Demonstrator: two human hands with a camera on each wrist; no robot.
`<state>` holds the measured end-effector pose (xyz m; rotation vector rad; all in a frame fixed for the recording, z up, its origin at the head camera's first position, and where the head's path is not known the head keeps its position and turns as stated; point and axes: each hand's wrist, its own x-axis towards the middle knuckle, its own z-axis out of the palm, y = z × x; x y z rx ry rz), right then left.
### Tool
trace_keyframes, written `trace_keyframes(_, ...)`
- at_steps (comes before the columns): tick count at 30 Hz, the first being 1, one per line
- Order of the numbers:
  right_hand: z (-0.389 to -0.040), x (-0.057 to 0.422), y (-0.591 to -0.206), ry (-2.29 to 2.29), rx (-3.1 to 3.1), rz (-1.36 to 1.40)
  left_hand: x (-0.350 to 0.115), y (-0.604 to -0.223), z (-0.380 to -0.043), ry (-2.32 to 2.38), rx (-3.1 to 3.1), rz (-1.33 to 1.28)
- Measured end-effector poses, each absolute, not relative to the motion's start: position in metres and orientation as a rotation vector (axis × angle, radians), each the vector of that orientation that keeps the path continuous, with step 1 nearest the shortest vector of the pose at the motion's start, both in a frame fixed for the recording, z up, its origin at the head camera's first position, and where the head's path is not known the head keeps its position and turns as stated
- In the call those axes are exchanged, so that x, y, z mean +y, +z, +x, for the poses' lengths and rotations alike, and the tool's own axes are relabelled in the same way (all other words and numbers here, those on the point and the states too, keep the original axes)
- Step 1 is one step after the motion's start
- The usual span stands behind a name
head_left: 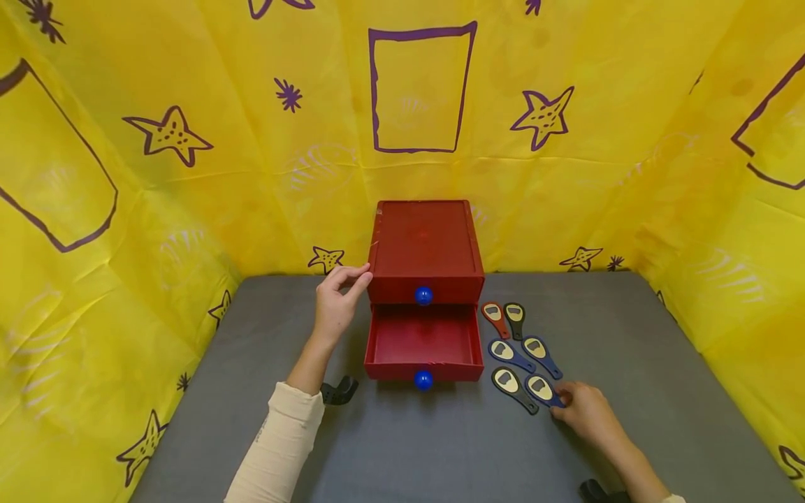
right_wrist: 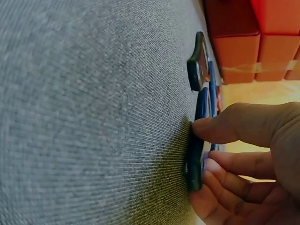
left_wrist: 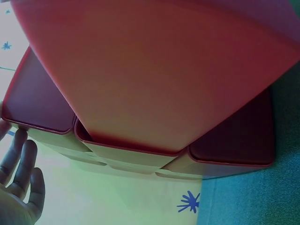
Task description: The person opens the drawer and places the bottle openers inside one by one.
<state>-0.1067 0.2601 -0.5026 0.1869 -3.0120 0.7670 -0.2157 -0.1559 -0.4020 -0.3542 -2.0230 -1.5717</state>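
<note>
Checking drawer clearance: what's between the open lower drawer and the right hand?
In the head view: the front black bottle opener, then the front blue bottle opener, pinched by the right hand.

I see the chest (head_left: 423, 241) on the counter (head_left: 440, 447), just right of the left hand (head_left: 335, 304), its lower drawer (head_left: 424, 344) jutting out in front. One opener (head_left: 539, 388) is in the right hand (head_left: 588, 416); five more openers (head_left: 503, 350) lie left of that hand, most farther back. Cloth (head_left: 409, 178) hangs behind everything.
</note>
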Motion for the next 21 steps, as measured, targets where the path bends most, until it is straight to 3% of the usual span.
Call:
trace_keyframes(11,-0.111,0.262,-0.486,0.920,-2.986,0.137,-0.152,-0.395,-0.211,-1.580,-2.043,-0.316)
trace_keyframes(21,-0.122,0.232,-0.436,1.327,-2.858,0.176,-0.146,-0.374,-0.194,-1.594,-2.056,-0.327)
